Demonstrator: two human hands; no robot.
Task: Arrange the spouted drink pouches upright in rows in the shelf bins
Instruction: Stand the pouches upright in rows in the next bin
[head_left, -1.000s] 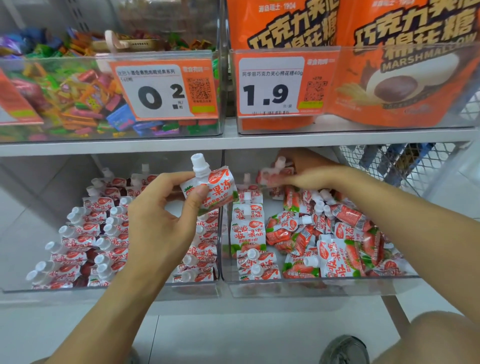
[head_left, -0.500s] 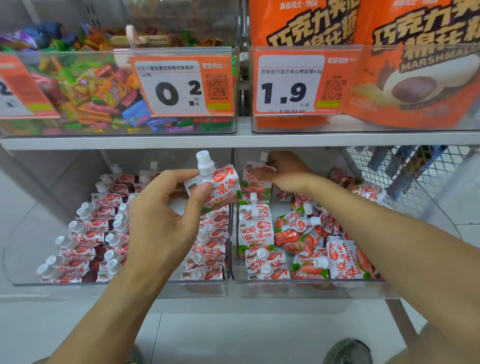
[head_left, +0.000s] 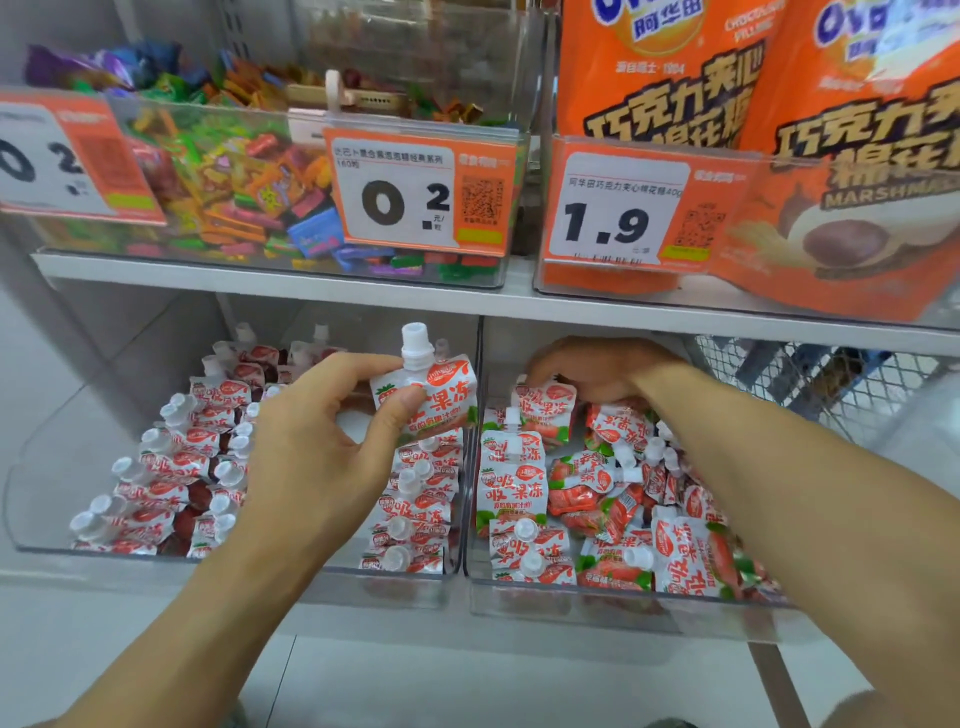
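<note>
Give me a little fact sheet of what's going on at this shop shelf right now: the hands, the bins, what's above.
Left hand: grips one pouch upright, spout up, above the left bin
Right hand: reaches to the back of the right bin, resting on pouches; grip unclear
Left bin: pouches standing in rows
Right bin: one row at its left side, the rest a jumbled heap
Shelf above: mixed candy bin tagged 0.2, marshmallow bags tagged 1.9
</note>
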